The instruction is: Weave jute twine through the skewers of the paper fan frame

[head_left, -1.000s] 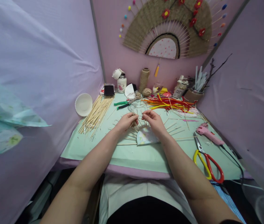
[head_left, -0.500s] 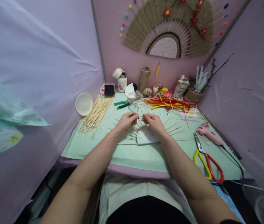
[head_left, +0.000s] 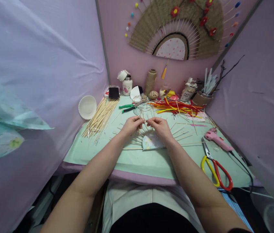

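A half-round paper piece (head_left: 151, 142) with thin wooden sticks fanning out from it lies on the green mat (head_left: 137, 158). Over its far edge my left hand (head_left: 132, 125) and my right hand (head_left: 158, 127) are close together, fingers pinched. A thin strand of jute twine (head_left: 140, 113) runs from my fingertips toward the back of the table. Both hands seem to pinch that twine among the sticks; the exact contact is too small to see.
A bundle of wooden skewers (head_left: 101, 116) and a white paper plate (head_left: 87, 107) lie left. Green pliers (head_left: 127, 108), twine spool (head_left: 150, 81), coloured strips (head_left: 175, 106) sit behind. Pink glue gun (head_left: 216, 138) and red-yellow scissors (head_left: 214, 166) lie right. Fabric walls enclose the table.
My two hands have drawn closer together over the fan's far edge, the right hand shifting slightly left. The fan piece has stayed in place.
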Available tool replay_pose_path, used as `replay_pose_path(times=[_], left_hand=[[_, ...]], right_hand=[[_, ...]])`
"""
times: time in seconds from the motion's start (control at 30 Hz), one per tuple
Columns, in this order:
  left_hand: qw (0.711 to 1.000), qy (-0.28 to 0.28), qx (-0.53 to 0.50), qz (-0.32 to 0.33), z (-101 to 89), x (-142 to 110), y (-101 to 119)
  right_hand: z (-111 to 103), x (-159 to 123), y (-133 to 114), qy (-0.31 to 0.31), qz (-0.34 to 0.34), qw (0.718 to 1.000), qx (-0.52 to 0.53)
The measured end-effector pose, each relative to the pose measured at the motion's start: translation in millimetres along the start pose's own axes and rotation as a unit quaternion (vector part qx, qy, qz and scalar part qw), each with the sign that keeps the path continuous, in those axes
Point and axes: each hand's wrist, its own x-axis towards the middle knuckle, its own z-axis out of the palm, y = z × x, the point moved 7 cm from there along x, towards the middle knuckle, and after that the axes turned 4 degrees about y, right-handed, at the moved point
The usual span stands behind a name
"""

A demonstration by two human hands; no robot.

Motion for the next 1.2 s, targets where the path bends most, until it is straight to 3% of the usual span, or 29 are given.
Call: replay_pose_path(times=[0.43, 0.67, 0.83, 0.97, 1.2], left_hand=[[0.999, -0.015, 0.025, 0.016, 2.2, 0.0, -1.7], [0.995, -0.026, 0.087, 0.042, 2.7, -1.9, 3.0], [0.986, 0.001, 0.157, 0.062, 0.8, -6.1, 11.2], [0.974, 0.019, 0.191, 0.117, 0.8, -6.4, 15.4], [0.964, 0.040, 0.198, 0.171, -0.4, -5.2, 15.4]], right_hand=[[5.1, -1.6, 5.7, -0.010, 0.040, 0.995, 0.085], [9.4, -0.3, 16.3, -0.031, 0.082, 0.985, 0.150], [10.9, 0.0, 22.7, -0.038, 0.097, 0.984, 0.146], [11.4, -0.4, 24.0, -0.035, 0.105, 0.985, 0.130], [12.0, -0.4, 22.9, -0.027, 0.100, 0.990, 0.095]])
